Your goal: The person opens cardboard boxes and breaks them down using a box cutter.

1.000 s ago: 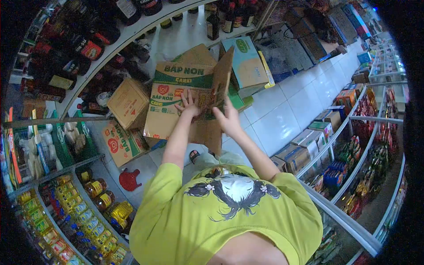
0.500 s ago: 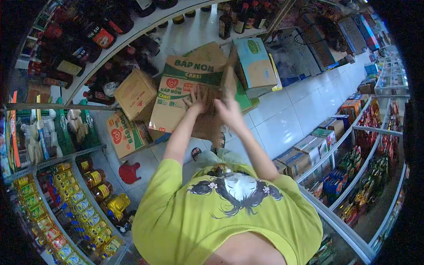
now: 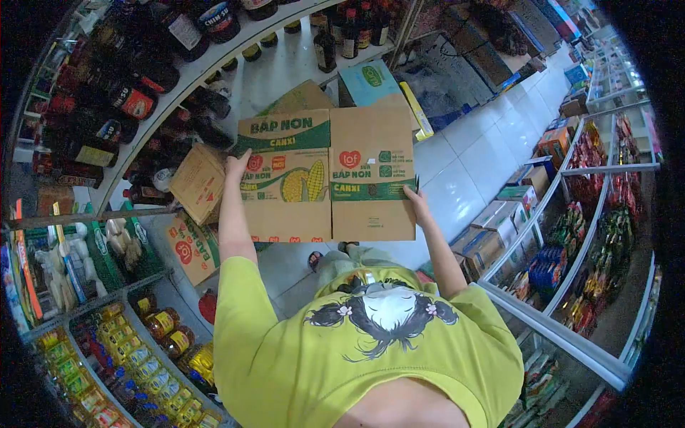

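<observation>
In front of me spreads a brown cardboard carton (image 3: 371,221), opened out flat, with green bands, "BAP NON CANXI" lettering and printed corn. My left hand (image 3: 238,167) grips its left edge, the fingers partly behind the board. On the opposite edge, my right hand (image 3: 418,202) is closed around the cardboard. A thin dark object, too small to name, sticks up beside the right fingers. Behind the carton, a blue-topped box (image 3: 369,82) is partly covered. To the left, near my left forearm, sits a smaller brown box (image 3: 197,182).
Dark sauce bottles (image 3: 139,100) line the curved shelf at upper left. Oil bottles (image 3: 146,367) fill a rack at lower left. Glass-fronted shelving (image 3: 556,335) with packets runs along the right, small boxes (image 3: 492,225) beside it. White floor tiles (image 3: 464,178) lie between.
The carton has gone from folded and partly turned to spread out flat, facing me. My hands have moved apart, from its middle to its left and right edges.
</observation>
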A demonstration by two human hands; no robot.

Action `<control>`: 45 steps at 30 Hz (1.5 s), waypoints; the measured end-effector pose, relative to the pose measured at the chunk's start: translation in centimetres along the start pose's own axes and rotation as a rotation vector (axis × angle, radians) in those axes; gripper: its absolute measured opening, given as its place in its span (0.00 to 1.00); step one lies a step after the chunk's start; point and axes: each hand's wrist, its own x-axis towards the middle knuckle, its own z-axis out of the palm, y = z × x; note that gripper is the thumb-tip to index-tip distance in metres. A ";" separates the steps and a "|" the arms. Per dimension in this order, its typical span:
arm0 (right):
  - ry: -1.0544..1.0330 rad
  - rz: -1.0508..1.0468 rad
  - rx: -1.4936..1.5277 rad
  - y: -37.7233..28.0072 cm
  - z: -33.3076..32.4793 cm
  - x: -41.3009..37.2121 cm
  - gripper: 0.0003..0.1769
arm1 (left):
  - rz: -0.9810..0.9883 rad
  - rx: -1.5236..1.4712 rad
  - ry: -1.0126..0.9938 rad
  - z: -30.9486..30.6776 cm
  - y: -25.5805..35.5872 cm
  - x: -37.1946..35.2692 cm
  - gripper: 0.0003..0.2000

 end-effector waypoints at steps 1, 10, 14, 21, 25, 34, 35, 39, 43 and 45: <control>-0.020 0.070 0.031 -0.6 0.2 0.0 0.14 | -0.181 -0.034 -0.112 -1.4 3.0 -1.2 0.34; 0.003 -0.056 -0.047 -5.8 2.0 -2.3 0.11 | -0.176 -0.453 -0.484 -9.3 13.5 -7.1 0.14; -0.023 -0.305 -0.254 -9.3 6.9 -4.7 0.11 | 0.059 -0.785 -0.410 -11.2 18.8 -11.5 0.17; -0.045 -0.918 -0.684 -14.1 15.1 -7.3 0.19 | 0.329 -1.334 -0.409 -15.2 27.6 -17.5 0.21; -0.094 -0.990 -0.644 -12.6 19.1 -6.0 0.20 | 0.283 -1.402 -0.344 -14.2 30.1 -18.8 0.22; -0.179 -0.532 -0.129 -4.9 24.5 -2.7 0.27 | 0.279 -1.506 -0.556 -8.2 31.5 -16.5 0.28; -0.160 -0.317 0.147 -4.4 24.8 -2.5 0.28 | 0.250 -1.516 -0.534 -7.9 31.1 -16.2 0.27; -0.069 -0.304 -0.013 -6.0 24.4 -2.8 0.20 | 0.251 -1.518 -0.463 -7.5 29.5 -14.7 0.25; 0.087 -0.274 -0.216 -7.2 23.5 -3.7 0.19 | 0.196 -1.593 -0.501 -6.5 26.7 -13.4 0.23; 0.134 -0.291 -0.376 -5.8 22.4 -2.5 0.27 | 0.140 -1.504 -0.539 -5.9 26.1 -12.5 0.22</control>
